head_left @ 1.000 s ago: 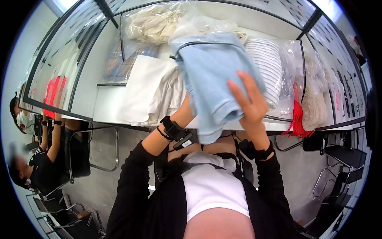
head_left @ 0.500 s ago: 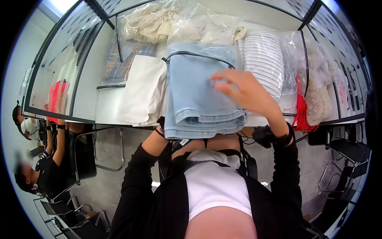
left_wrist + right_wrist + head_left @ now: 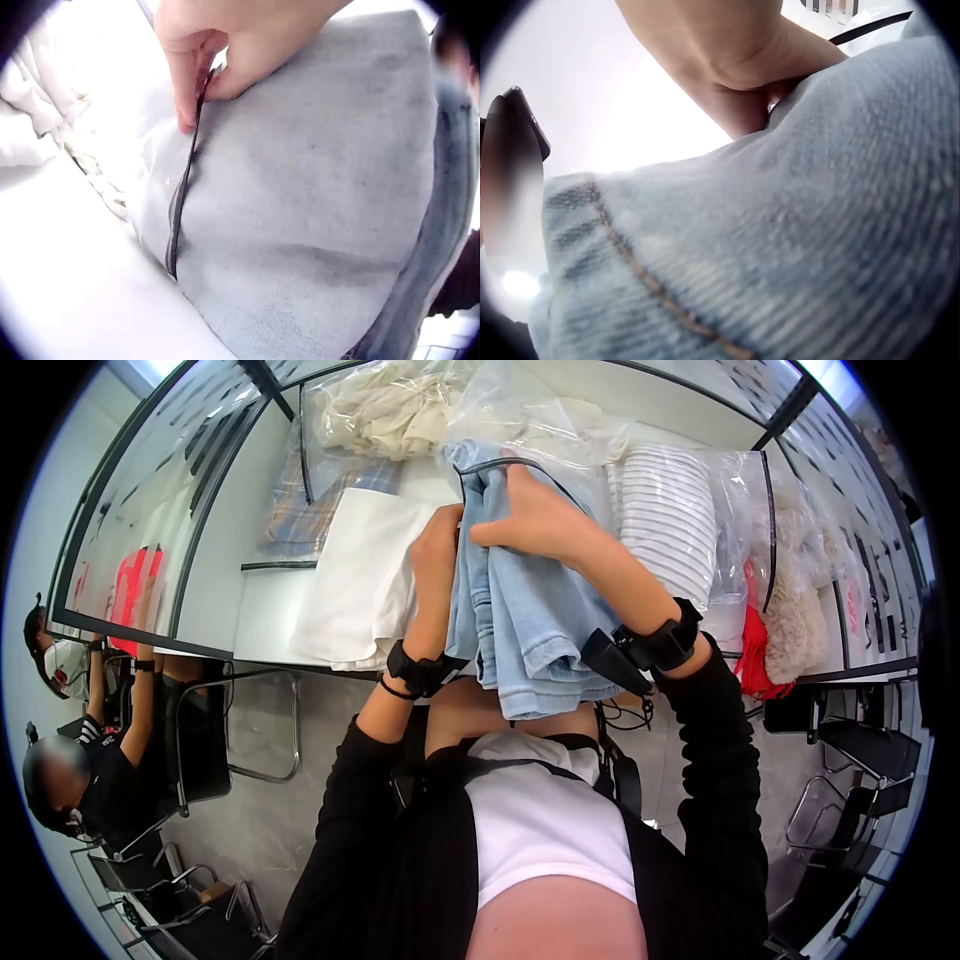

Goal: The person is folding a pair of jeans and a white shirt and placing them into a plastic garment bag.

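Pale-blue denim, one folded pair of jeans [image 3: 530, 630], is held up at the table's [image 3: 225, 570] near edge and hangs partly past it. Two hands hold it: the left hand [image 3: 437, 550] grips its left side, and the right hand [image 3: 530, 515] clutches its top. One white cloth [image 3: 360, 575] lies just left of it, one striped garment [image 3: 665, 520] just right. One red tassel [image 3: 755, 645] hangs off the near right corner.
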### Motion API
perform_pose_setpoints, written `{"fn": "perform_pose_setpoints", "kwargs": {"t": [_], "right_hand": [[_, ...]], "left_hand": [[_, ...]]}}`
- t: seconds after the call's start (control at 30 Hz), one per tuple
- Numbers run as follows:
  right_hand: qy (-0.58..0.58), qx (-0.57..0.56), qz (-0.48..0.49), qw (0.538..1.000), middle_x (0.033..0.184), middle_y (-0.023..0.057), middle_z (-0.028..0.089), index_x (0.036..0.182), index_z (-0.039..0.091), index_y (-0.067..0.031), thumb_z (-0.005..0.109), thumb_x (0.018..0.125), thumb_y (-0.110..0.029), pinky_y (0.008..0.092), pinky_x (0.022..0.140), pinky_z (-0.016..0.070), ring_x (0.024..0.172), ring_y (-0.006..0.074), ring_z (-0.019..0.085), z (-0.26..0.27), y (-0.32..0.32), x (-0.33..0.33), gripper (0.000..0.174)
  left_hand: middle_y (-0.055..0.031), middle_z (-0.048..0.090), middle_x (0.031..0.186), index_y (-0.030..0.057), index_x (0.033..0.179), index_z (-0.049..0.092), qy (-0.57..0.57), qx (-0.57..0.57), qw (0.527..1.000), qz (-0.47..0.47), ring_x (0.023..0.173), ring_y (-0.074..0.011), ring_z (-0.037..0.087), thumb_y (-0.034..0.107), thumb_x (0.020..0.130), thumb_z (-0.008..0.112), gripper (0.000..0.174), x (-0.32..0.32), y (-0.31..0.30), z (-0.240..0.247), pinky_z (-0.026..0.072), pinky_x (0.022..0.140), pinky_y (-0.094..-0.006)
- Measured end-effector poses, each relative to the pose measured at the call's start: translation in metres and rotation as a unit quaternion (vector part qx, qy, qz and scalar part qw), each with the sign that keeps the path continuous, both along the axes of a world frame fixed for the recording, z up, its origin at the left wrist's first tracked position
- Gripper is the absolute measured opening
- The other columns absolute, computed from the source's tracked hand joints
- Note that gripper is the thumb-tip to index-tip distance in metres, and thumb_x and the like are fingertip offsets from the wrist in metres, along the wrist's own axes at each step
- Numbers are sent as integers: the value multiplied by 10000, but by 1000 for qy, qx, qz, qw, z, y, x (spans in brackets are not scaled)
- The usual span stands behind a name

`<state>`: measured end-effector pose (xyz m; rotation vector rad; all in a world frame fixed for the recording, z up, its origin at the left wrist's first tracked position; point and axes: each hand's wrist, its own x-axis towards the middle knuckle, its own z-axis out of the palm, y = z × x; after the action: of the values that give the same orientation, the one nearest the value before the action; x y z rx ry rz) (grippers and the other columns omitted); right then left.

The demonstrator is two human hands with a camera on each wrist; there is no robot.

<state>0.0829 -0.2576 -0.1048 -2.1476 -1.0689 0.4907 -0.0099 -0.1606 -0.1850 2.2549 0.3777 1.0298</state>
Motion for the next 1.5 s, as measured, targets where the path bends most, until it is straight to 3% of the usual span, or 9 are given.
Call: {"fn": "perform_pose_setpoints", "kwargs": {"t": [0.13, 0.3, 0.43, 0.73, 0.9, 1.0, 1.23, 1.33, 1.5], "right_hand": [[-46, 70, -19, 996, 1008, 309, 528, 1218, 347, 80, 635, 620, -245, 360, 823, 421, 962, 389, 530, -12, -7, -1, 739], [-64, 77, -7, 995, 1014, 254, 541, 1264, 290, 62, 631, 626, -198, 401, 725, 464, 882, 411, 547, -29, -4, -4, 769], [-200, 167, -31, 965, 1117, 227, 530, 1328, 289, -65, 606, 699, -171, 379, 894, 399, 1021, 394, 508, -55, 10, -14, 712], [-196, 226, -107, 948, 626, 182, 565, 1129, 463, -90, 519, 691, -26, 443, 591, 442, 615, 377, 555, -59, 12, 3, 446], [-212, 271, -90, 935, 626, 175, 554, 1118, 470, -95, 533, 659, -2, 419, 604, 440, 624, 355, 556, -55, 6, -6, 473], [-189, 288, -106, 933, 943, 157, 598, 1127, 497, -119, 472, 666, 36, 342, 680, 461, 696, 318, 569, -57, 3, -6, 486], [-190, 319, -142, 918, 1031, 165, 580, 1100, 505, -86, 461, 668, 19, 344, 785, 455, 920, 354, 573, -49, 0, -1, 447], [-166, 348, -158, 909, 1069, 162, 570, 1103, 505, -86, 457, 670, 0, 347, 804, 451, 922, 360, 567, -50, 5, 2, 443], [-267, 344, -141, 889, 1107, 176, 549, 1186, 448, -99, 456, 694, -40, 389, 811, 442, 945, 369, 546, -51, 12, 25, 496]], "left_hand": [[-113, 614, 715, 7, 878, 558, -101, -167, 981, -14, 612, -161, 622, 89, 777, 614, 142, 6, 3, 3, 453, 539, -247], [-134, 519, 545, 12, 690, 480, -42, 26, 997, 61, 470, -234, 537, 110, 801, 571, 175, 7, 9, 20, 399, 456, -304], [-147, 469, 541, 13, 647, 442, -55, 146, 988, 6, 459, -298, 467, 70, 781, 561, 188, -4, 4, 31, 361, 436, -354], [-110, 563, 607, 27, 714, 508, -26, 139, 990, -4, 515, -231, 555, 58, 748, 604, 106, -25, 3, 12, 424, 476, -293], [-122, 581, 689, 32, 811, 493, 24, 65, 997, 27, 585, -227, 595, 64, 748, 607, 135, -20, 14, 1, 443, 515, -310], [-146, 585, 716, 25, 879, 489, 45, 49, 998, -17, 655, -301, 589, 65, 782, 557, 125, -14, 21, -10, 452, 572, -358], [-215, 566, 1020, -30, 1030, 512, 57, 104, 984, -131, 886, -357, 557, 54, 802, 504, 243, -1, 29, -20, 456, 736, -352], [-201, 567, 1065, -44, 1065, 519, 189, -132, 937, -263, 905, -359, 559, 37, 790, 512, 287, -8, 20, -4, 449, 767, -323], [-227, 591, 939, -44, 1030, 525, 153, -43, 921, -357, 838, -380, 547, 181, 692, 646, 424, -24, 17, 12, 440, 751, -337]]}}
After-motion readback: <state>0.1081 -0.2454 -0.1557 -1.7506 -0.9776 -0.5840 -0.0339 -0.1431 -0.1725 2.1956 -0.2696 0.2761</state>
